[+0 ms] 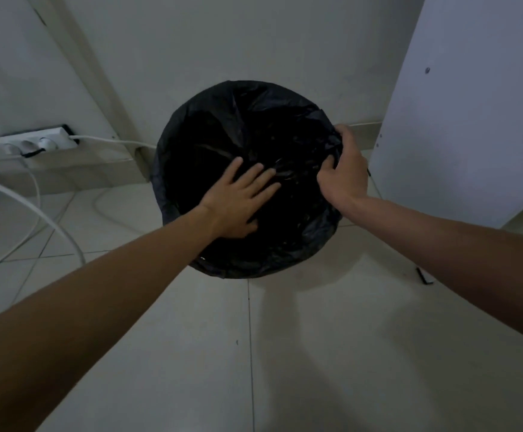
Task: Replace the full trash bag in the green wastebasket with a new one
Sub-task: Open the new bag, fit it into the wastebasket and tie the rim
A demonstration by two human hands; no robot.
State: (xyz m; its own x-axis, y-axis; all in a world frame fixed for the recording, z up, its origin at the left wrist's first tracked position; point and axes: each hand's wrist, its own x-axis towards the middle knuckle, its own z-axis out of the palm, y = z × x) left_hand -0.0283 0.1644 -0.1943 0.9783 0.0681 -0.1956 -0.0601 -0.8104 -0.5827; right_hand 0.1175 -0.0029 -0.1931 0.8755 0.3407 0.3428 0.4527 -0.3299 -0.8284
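Fingers [249,177] of the left hand [232,207] lie straight and spread, pressing the black bag [223,126] down into the wastebasket on the floor [191,338]; right hand [344,173] curls round the bag's edge at the right rim; better to keep that edge taut while pressing evenly.

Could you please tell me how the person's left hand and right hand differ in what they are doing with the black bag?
The left hand lies flat with fingers spread, while the right hand is curled. The left hand presses down inside the opening of the black bag, whereas the right hand grips bunched plastic at the right rim. Both touch the same bag.
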